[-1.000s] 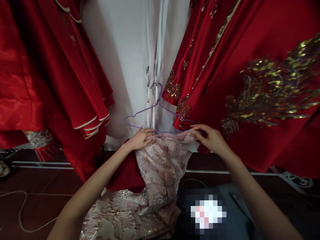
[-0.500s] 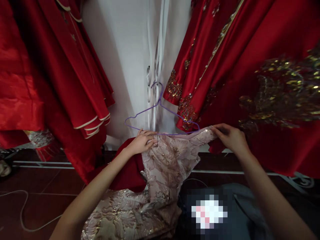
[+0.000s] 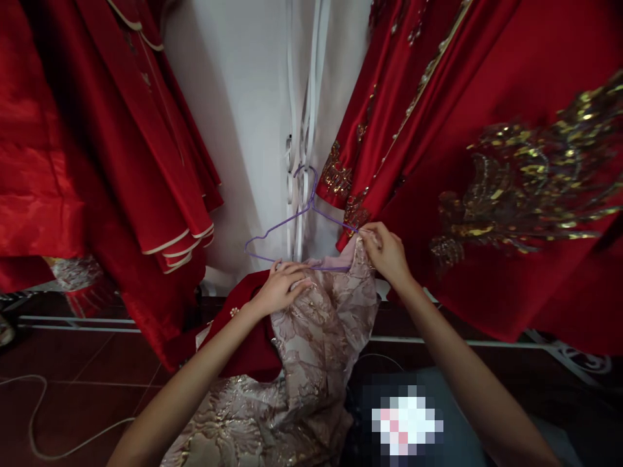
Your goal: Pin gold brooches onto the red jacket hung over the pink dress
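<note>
A pale pink dress [image 3: 316,344] with gold floral brocade hangs down below a purple wire hanger [image 3: 287,222]. My left hand [image 3: 283,287] is closed on the dress's top edge, by the hanger's lower bar. With thumb and fingers, my right hand [image 3: 384,253] pinches the dress's right shoulder at the hanger's right arm. The hanger's right end is hidden behind that hand and the cloth. Its hook is up against the white metal rack [image 3: 293,84]. Dark red cloth [image 3: 253,350] lies beside the dress, under my left forearm.
Red garments [image 3: 160,162] hang at the left, some with cream piping. More red garments [image 3: 428,155] with gold sequins hang at the right. A low white rail [image 3: 82,322] runs near the dark tiled floor [image 3: 111,363], where a white cable [image 3: 36,434] lies.
My right hand has moved left and slightly up, bringing the dress's shoulder onto the hanger's right end. My left hand stays at nearly the same place on the dress.
</note>
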`<state>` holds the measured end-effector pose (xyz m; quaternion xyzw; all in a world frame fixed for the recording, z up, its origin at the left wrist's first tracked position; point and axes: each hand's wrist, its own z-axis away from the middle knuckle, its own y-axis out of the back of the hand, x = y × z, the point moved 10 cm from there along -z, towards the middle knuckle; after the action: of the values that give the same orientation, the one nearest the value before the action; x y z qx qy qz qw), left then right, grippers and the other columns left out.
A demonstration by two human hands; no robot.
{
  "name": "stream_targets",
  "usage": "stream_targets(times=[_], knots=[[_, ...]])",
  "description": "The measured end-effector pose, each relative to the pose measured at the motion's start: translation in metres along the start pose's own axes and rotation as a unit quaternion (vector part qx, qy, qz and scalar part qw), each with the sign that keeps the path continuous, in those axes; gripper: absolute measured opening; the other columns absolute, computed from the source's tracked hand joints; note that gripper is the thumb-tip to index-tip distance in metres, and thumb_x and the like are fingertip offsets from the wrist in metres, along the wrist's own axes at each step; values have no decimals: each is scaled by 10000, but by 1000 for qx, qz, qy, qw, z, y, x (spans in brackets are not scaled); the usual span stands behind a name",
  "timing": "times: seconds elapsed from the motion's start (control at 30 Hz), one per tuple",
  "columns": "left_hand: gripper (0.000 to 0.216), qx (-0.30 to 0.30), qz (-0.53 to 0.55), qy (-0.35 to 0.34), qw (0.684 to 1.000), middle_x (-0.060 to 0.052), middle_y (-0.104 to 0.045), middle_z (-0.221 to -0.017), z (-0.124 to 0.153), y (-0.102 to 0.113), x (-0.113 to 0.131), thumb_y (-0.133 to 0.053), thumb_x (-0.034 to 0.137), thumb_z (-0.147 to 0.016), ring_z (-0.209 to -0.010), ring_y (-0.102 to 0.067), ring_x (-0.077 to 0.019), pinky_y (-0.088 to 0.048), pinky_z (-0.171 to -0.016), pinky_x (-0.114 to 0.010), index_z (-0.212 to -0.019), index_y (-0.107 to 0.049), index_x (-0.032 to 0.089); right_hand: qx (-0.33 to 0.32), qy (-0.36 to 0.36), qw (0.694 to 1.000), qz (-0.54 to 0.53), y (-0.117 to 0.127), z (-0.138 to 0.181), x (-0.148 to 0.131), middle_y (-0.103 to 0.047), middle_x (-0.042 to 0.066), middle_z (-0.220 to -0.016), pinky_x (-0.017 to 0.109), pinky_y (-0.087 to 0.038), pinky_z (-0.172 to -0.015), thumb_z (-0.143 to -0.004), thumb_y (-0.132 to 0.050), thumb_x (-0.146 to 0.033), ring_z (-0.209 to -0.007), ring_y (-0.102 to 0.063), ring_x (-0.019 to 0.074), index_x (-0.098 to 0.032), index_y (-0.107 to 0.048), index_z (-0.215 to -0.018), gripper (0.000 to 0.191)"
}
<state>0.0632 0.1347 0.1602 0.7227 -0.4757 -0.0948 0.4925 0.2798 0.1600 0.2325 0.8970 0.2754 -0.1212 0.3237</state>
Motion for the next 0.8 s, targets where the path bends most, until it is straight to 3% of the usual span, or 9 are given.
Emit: stream_targets(times=[0.1, 0.17, 0.3, 0.4, 0.47, 0.57, 0.8], knots=[[314, 22, 33, 10, 999, -23, -562, -1244, 8, 8, -10, -342, 364, -920, -1155, -463, -178, -181, -1084, -444, -869, -621, 229, -9, -9, 1000, -2, -13, 7, 2, -647, 34, -830, 341, -428, -725, -882, -384, -437, -726, -591, 203, -242, -531, -992, 268], [309, 64, 58, 31, 996, -44, -577, -1206, 17, 21, -31, -332, 348, -923, -1116, -491, -166, -267, -1049, -398, -886, -607, 211, 0, -12, 1000, 1, -13, 10, 4, -641, 34, -850, 345, -417, -737, -884, -370, -446, -745, -585, 203, -242, -520, -986, 274], [293, 242, 46, 177, 953, -75, -639, -961, 54, 61, -115, -440, 420, -862, -936, -563, -184, -417, -880, -331, -888, -596, 174, 24, -17, 1000, 7, -5, 5, 9, -641, 30, -829, 335, -408, -737, -862, -408, -476, -738, -575, 199, -234, -538, -940, 285], [362, 281, 77, 272, 917, -58, -655, -796, 79, 64, -175, -506, 492, -794, -765, -585, -175, -455, -733, -287, -830, -628, 153, 27, -21, 999, -4, -1, -1, 13, -642, 22, -823, 302, -411, -700, -845, -445, -484, -697, -570, 178, -228, -552, -923, 289], [408, 285, 124, 298, 903, -52, -653, -719, 86, 59, -201, -532, 529, -755, -677, -576, -164, -455, -666, -269, -789, -644, 139, 22, -25, 999, -13, 0, -4, 15, -638, 14, -794, 279, -411, -666, -841, -451, -488, -656, -560, 161, -224, -559, -914, 294], [438, 286, 164, 300, 895, -61, -664, -733, 87, 52, -217, -553, 557, -720, -681, -577, -166, -459, -664, -269, -778, -655, 135, 5, -33, 999, -21, -1, -6, 18, -626, 7, -739, 256, -408, -611, -833, -447, -506, -611, -539, 150, -223, -567, -901, 315], [433, 308, 183, 293, 886, -78, -673, -867, 82, 56, -217, -550, 544, -727, -789, -594, -174, -468, -709, -266, -851, -642, 140, -8, -32, 999, -39, 0, -10, 19, -618, 5, -736, 252, -410, -594, -822, -457, -499, -604, -536, 147, -233, -567, -886, 295]])
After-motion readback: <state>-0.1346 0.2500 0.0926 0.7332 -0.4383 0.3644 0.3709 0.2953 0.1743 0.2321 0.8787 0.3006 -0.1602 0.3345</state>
